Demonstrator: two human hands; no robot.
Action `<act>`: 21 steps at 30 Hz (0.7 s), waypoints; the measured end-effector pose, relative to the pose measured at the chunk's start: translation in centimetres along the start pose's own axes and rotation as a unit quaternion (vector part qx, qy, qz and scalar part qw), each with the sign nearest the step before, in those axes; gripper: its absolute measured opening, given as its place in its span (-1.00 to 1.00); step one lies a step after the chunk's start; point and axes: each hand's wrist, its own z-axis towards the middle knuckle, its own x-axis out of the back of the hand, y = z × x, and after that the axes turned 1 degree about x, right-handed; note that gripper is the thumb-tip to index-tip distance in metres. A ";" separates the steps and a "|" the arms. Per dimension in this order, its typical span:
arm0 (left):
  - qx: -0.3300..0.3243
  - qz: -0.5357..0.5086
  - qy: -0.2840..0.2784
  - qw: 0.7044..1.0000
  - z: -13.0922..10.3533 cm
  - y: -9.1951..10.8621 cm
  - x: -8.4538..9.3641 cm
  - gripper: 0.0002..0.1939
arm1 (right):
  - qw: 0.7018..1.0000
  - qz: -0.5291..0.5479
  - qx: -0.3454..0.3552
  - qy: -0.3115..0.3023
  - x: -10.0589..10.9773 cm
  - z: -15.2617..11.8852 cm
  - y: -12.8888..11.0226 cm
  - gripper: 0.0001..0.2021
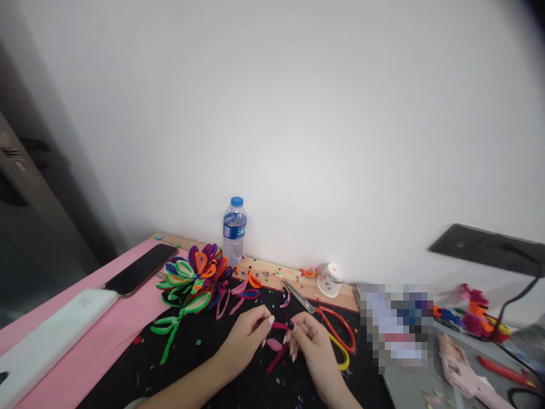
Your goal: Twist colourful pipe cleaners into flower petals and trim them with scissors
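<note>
A short magenta pipe cleaner (279,326) stretches between my two hands, low in the middle of the view. My left hand (250,334) pinches one end of it, and my right hand (310,339) pinches the other between thumb and finger. Just below lie a light pink pipe-cleaner loop (275,345) and a darker magenta piece, partly behind my right hand. Scissors with red handles (340,329) rest right of my hands, blades toward the wall; a yellow handle (342,353) shows beside them. Left of my hands sits a multicoloured pipe-cleaner flower (198,272) with a green stem.
A water bottle (234,233) and an upturned paper cup (329,280) stand along the wall. On the left, a phone (140,269) and a white device (59,343) lie on pink sheeting. A pink glue gun (464,372) rests at right; scraps litter the black mat (128,378).
</note>
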 end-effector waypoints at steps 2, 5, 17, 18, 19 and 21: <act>0.000 -0.024 -0.002 1.000 0.0 -0.2 0.0 -0.74 | 1.000 -0.001 0.000 0.003 0.0 0.0 0.1 -0.77; -0.001 -0.059 -0.001 0.998 -0.1 -0.4 -0.1 -0.77 | 1.000 -0.002 0.002 0.010 0.0 0.1 0.2 -0.74; 0.030 -0.241 -0.046 0.969 0.6 -0.2 -0.4 -0.72 | 1.000 -0.008 -0.016 -0.017 -0.1 0.0 0.2 -0.72; 0.036 -0.244 -0.059 0.967 0.5 0.0 -0.4 -0.71 | 0.999 -0.012 -0.016 -0.025 -0.1 0.1 0.2 -0.72; 0.040 -0.242 -0.069 0.967 0.4 0.2 -0.4 -0.73 | 0.999 -0.017 -0.016 -0.035 -0.1 0.1 0.3 -0.73; 0.040 -0.230 -0.079 0.969 0.2 0.6 -0.3 -0.76 | 0.998 -0.028 -0.016 -0.053 -0.2 0.0 0.4 -0.73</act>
